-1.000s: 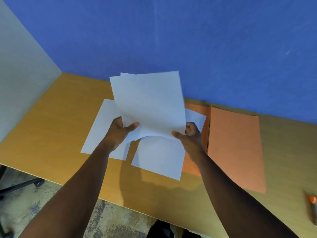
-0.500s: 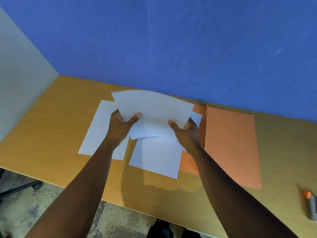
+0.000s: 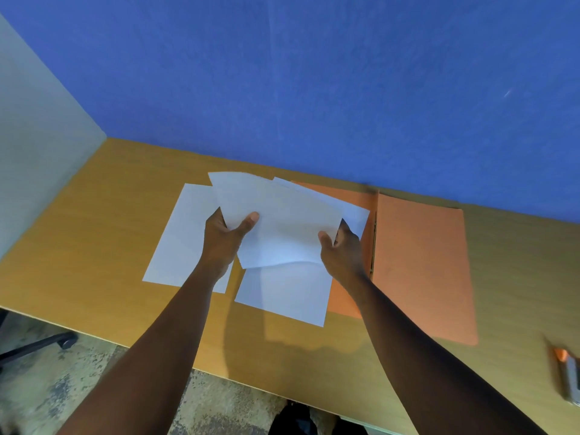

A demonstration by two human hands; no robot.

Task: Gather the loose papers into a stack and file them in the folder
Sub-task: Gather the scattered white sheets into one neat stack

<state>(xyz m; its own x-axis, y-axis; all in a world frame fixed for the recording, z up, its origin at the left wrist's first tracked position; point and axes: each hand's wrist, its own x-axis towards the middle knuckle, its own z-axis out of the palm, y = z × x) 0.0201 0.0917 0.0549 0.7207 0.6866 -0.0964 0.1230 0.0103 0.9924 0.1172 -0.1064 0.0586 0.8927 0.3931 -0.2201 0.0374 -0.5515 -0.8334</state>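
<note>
With the fanned sheets [image 3: 282, 224] pinched by the left hand [image 3: 219, 243] and right hand [image 3: 342, 255] above the tabletop's [image 3: 94, 233] far edge, beside the open folder [image 3: 420, 265], misalignment or slipping is risked.

The sheets [image 3: 282, 227] I hold are thin white paper, matt and smooth, bending softly. The folder [image 3: 420, 271] is orange card, matt, with a faint grain. The desk [image 3: 94, 233] looks like wood-grain laminate, smooth with a dull sheen. The wall [image 3: 314, 89] behind is blue, matt, finely textured like cloth. The floor [image 3: 94, 387] looks rough and mottled.
</note>
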